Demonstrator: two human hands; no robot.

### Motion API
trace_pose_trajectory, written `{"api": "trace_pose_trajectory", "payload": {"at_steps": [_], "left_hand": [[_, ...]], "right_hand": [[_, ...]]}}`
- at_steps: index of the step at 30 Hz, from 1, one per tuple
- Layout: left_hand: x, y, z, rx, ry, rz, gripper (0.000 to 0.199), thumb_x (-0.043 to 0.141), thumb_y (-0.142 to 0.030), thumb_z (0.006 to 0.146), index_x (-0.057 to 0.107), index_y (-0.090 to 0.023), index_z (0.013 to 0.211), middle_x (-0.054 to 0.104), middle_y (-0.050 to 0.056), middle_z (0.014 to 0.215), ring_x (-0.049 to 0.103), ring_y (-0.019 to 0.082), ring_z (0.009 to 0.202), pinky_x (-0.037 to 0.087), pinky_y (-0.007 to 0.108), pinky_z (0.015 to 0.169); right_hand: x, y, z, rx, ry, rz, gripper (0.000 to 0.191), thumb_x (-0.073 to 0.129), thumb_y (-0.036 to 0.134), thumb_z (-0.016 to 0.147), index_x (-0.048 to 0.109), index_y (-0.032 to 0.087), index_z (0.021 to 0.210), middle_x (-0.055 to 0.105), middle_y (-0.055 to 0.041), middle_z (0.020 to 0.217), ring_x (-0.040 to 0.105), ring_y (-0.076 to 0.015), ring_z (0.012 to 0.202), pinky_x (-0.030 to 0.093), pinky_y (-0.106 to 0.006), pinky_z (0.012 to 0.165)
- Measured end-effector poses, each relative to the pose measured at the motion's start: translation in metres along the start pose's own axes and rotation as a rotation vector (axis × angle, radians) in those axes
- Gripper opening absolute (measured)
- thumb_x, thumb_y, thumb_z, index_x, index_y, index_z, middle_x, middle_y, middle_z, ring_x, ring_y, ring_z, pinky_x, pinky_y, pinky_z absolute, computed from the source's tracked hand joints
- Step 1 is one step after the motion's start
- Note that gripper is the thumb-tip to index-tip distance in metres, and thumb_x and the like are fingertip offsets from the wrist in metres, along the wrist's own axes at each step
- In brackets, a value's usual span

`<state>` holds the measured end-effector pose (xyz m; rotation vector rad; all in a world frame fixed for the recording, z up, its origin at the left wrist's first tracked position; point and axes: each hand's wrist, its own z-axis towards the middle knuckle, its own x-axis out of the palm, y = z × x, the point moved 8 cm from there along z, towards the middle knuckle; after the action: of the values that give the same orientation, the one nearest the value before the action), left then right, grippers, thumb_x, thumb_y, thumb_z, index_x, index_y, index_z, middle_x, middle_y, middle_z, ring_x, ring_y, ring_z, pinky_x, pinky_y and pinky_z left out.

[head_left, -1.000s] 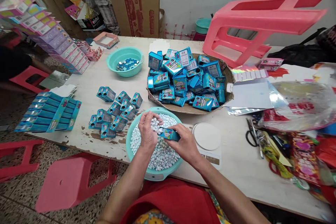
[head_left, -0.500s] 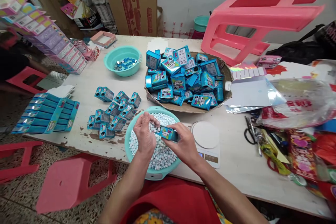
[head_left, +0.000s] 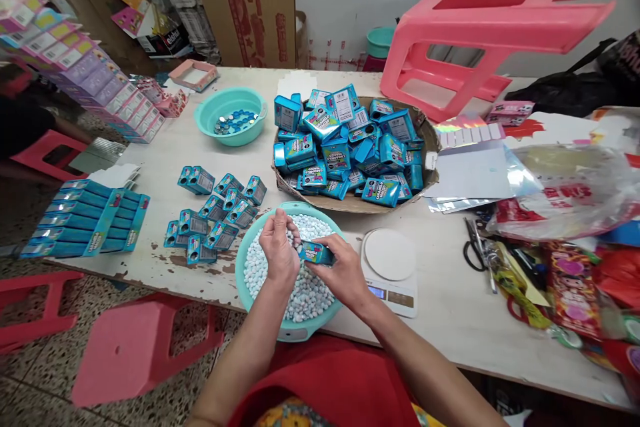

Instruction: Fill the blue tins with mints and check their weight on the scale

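My right hand grips a small blue candy tin between thumb and fingers, tilted on its side. Cupped beside the tin's left end, my left hand holds several pale candies in its curled fingers. Both hands are over a teal basin filled with white and light-blue candies. Behind it, a cut-down cardboard box is heaped with more blue tins. Several tins stand in a group on the table to the left.
A white scale sits right of the basin. Another teal basin holds small round blue and silver pieces. Display boxes of tins stand at the left edge. A pink stool lies on the table; scissors and bags lie at right.
The hands keep nearly the same pose at the tin's end, with the left fingers slightly lower and more curled. The whole view has shifted slightly.
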<state>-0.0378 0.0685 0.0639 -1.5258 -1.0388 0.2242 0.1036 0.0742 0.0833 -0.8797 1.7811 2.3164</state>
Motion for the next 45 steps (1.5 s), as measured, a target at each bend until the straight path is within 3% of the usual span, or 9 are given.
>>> {"api": "trace_pose_trajectory", "payload": {"at_steps": [9,14,19,26,29,34,38,41,45], "left_hand": [[-0.005,-0.008,0.005,-0.034,0.100,0.111,0.040,0.058,-0.055,0.077,0.048,-0.018,0.067,0.041,-0.004,0.055,0.036,0.005,0.041,0.025,0.017,0.038],[-0.018,0.014,0.029,0.231,0.316,1.037,0.022,0.066,-0.042,0.073,0.064,-0.020,0.075,0.062,0.007,0.087,0.057,0.023,0.087,0.046,0.033,0.074],[0.050,0.036,0.057,0.615,0.459,1.388,0.028,0.052,-0.031,0.085,0.059,-0.022,0.111,0.058,0.010,0.112,0.050,0.025,0.108,0.037,0.037,0.096],[0.139,0.098,0.109,0.563,0.521,1.939,0.068,0.061,-0.022,0.077,0.033,-0.021,0.140,0.036,0.021,0.135,0.040,0.038,0.117,0.038,0.050,0.087],[0.144,0.095,0.108,0.665,0.515,1.967,0.052,0.044,-0.016,0.085,0.038,-0.016,0.136,0.039,0.023,0.131,0.044,0.037,0.113,0.038,0.048,0.086],[0.134,0.044,0.066,0.921,0.538,1.819,0.041,0.034,-0.014,0.088,0.049,-0.013,0.125,0.052,0.019,0.120,0.052,0.031,0.104,0.040,0.043,0.087],[0.128,0.006,-0.018,0.983,0.953,1.515,0.036,0.045,-0.015,0.084,0.051,-0.015,0.119,0.058,0.014,0.114,0.054,0.027,0.104,0.043,0.040,0.089],[0.105,-0.003,-0.062,0.763,1.225,1.247,0.038,0.053,-0.022,0.084,0.048,-0.022,0.121,0.059,0.008,0.114,0.056,0.021,0.104,0.045,0.033,0.089],[0.022,0.000,-0.018,0.561,0.729,1.191,0.034,0.049,-0.035,0.088,0.047,-0.021,0.119,0.058,0.008,0.114,0.055,0.021,0.105,0.044,0.035,0.092]], "right_hand": [[-0.015,-0.045,-0.009,0.217,0.005,0.489,0.040,0.078,0.036,0.063,0.064,0.021,0.097,0.066,-0.0026,0.090,0.063,-0.0209,0.084,0.051,-0.034,0.076],[-0.059,-0.092,-0.030,0.251,-0.104,0.519,0.042,0.079,0.039,0.061,0.065,0.022,0.097,0.063,-0.0051,0.102,0.061,-0.0233,0.095,0.051,-0.038,0.083],[-0.118,-0.163,-0.063,0.406,-0.344,0.379,0.047,0.077,0.041,0.063,0.061,0.020,0.102,0.063,-0.0055,0.097,0.061,-0.0219,0.087,0.051,-0.039,0.080],[-0.142,-0.216,-0.091,0.425,-0.518,0.105,0.043,0.070,0.045,0.069,0.061,0.018,0.101,0.060,-0.0067,0.097,0.059,-0.0226,0.089,0.051,-0.039,0.076],[-0.148,-0.196,-0.089,0.332,-0.522,-0.062,0.054,0.070,0.045,0.070,0.054,0.017,0.114,0.056,-0.0111,0.110,0.055,-0.0271,0.104,0.046,-0.047,0.088],[-0.160,-0.102,-0.072,0.032,-0.547,-0.295,0.049,0.066,0.030,0.078,0.048,0.022,0.123,0.048,-0.0127,0.127,0.042,-0.0288,0.123,0.036,-0.052,0.102],[-0.131,-0.035,-0.034,-0.167,-0.377,-0.286,0.051,0.065,0.028,0.079,0.046,0.025,0.126,0.046,-0.0115,0.130,0.038,-0.0306,0.127,0.036,-0.052,0.103],[-0.093,-0.020,-0.009,-0.135,-0.098,-0.219,0.051,0.068,0.032,0.077,0.049,0.022,0.124,0.055,-0.0112,0.120,0.049,-0.0299,0.115,0.041,-0.048,0.096],[-0.062,-0.042,-0.011,0.140,0.114,0.074,0.033,0.073,0.036,0.071,0.059,0.022,0.097,0.062,-0.0019,0.091,0.059,-0.0205,0.084,0.048,-0.032,0.074]]}}
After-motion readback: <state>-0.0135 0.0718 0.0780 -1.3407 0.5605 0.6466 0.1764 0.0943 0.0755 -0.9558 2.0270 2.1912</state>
